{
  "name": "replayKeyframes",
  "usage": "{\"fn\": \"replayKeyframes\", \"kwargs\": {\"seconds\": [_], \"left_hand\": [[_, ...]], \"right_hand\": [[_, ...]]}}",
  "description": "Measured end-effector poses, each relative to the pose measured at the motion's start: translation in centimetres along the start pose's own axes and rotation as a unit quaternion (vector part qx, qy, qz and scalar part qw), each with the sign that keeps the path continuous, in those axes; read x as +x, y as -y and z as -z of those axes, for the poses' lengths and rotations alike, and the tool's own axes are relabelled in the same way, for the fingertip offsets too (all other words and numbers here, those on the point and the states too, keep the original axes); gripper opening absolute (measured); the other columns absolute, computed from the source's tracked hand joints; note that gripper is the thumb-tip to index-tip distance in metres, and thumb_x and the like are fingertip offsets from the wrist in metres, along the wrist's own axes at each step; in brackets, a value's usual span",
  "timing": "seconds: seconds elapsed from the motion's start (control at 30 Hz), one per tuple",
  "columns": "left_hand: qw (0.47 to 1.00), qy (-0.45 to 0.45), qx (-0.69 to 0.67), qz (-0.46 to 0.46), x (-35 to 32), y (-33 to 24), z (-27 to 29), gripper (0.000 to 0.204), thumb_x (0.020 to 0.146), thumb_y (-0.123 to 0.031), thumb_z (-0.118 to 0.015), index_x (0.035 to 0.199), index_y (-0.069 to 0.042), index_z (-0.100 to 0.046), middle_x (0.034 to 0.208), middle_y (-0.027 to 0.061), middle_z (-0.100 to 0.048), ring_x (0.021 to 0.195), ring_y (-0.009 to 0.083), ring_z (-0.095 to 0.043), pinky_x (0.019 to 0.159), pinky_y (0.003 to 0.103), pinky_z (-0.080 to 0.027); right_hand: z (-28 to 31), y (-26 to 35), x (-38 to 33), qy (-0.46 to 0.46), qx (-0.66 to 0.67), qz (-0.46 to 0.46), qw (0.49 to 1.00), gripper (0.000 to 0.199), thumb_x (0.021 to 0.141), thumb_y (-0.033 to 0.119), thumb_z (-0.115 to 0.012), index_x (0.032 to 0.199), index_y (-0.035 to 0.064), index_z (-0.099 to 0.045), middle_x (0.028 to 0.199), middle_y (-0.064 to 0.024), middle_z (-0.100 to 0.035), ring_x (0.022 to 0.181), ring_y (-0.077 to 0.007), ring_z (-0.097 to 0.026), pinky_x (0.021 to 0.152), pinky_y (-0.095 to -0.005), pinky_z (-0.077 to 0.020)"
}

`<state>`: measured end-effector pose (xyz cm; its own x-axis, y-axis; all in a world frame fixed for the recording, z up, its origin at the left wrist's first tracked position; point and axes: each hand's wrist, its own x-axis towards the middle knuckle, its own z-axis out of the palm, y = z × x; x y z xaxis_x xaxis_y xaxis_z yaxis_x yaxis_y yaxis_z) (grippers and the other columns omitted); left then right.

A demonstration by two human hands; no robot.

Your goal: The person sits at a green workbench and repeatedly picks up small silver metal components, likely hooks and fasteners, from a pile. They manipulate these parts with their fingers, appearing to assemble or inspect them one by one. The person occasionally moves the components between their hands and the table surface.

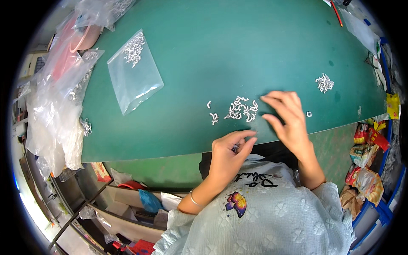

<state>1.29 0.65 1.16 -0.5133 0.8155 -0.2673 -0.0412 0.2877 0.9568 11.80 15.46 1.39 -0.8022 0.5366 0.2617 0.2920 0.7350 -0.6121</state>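
A loose pile of small curved silvery metal pieces [241, 109] lies on the green tabletop [204, 55] in front of me. My left hand [231, 151] is at the table's near edge, fingers curled around several small metal pieces that show only partly in the palm. Just right of the pile hovers my right hand [287, 114], its thumb and fingers apart with nothing visible between them. A few stray pieces [214, 118] sit left of the pile. To the right of my right hand lies a single small metal piece [309, 114].
Farther right is another small heap of metal pieces [324, 83]. A clear plastic bag [136, 80] with similar pieces lies at the far left. Crumpled plastic bags [59, 114] and a pink basket [87, 39] crowd the left edge. A red pencil-like stick [337, 15] lies far right.
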Motion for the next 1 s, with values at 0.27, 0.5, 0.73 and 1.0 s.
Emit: {"fn": "replayKeyframes", "kwargs": {"seconds": [0.27, 0.5, 0.73, 1.0], "left_hand": [[1.000, -0.002, -0.001, -0.013, -0.3, 0.2, 0.3, 0.013, 0.076, 0.000, -0.066, 0.089, 0.001, -0.065, 0.056, 0.0018, -0.042, 0.047, 0.0070, -0.034, 0.044, 0.024, -0.030], [1.000, 0.007, 0.001, 0.002, -0.4, -0.3, 0.6, 0.014, 0.077, -0.001, -0.065, 0.091, -0.001, -0.067, 0.057, -0.0022, -0.044, 0.053, 0.0042, -0.037, 0.048, 0.021, -0.031], [1.000, 0.005, -0.001, 0.000, -0.4, -0.2, 0.5, 0.014, 0.078, 0.000, -0.064, 0.091, -0.001, -0.067, 0.057, -0.0024, -0.044, 0.053, 0.0042, -0.038, 0.048, 0.020, -0.031], [0.990, -0.078, -0.121, 0.004, 0.4, -0.9, -0.5, 0.021, 0.076, 0.003, -0.065, 0.097, 0.000, -0.065, 0.060, -0.0061, -0.042, 0.055, 0.0013, -0.035, 0.048, 0.017, -0.028]], "right_hand": [[-2.2, -0.8, -0.1, -0.012, -0.029, 0.063, 0.998, 0.022, 0.069, 0.003, -0.068, 0.090, 0.0022, -0.060, 0.089, -0.0067, -0.055, 0.079, -0.0245, -0.051, 0.067, -0.0343, -0.0384], [-2.1, 0.2, 0.5, -0.041, -0.038, 0.047, 0.997, 0.016, 0.068, 0.001, -0.068, 0.082, 0.0013, -0.060, 0.083, -0.0070, -0.055, 0.074, -0.0237, -0.051, 0.064, -0.0342, -0.0386], [-2.1, -0.7, 0.2, -0.055, -0.036, 0.060, 0.996, 0.015, 0.068, 0.001, -0.068, 0.081, 0.0014, -0.060, 0.082, -0.0077, -0.056, 0.075, -0.0243, -0.052, 0.065, -0.0342, -0.0388], [-1.1, 1.0, -1.1, -0.020, 0.338, -0.145, 0.930, 0.004, 0.082, 0.002, -0.059, 0.086, -0.0002, -0.060, 0.085, -0.0067, -0.061, 0.071, -0.0150, -0.054, 0.066, -0.0261, -0.0421]]}}
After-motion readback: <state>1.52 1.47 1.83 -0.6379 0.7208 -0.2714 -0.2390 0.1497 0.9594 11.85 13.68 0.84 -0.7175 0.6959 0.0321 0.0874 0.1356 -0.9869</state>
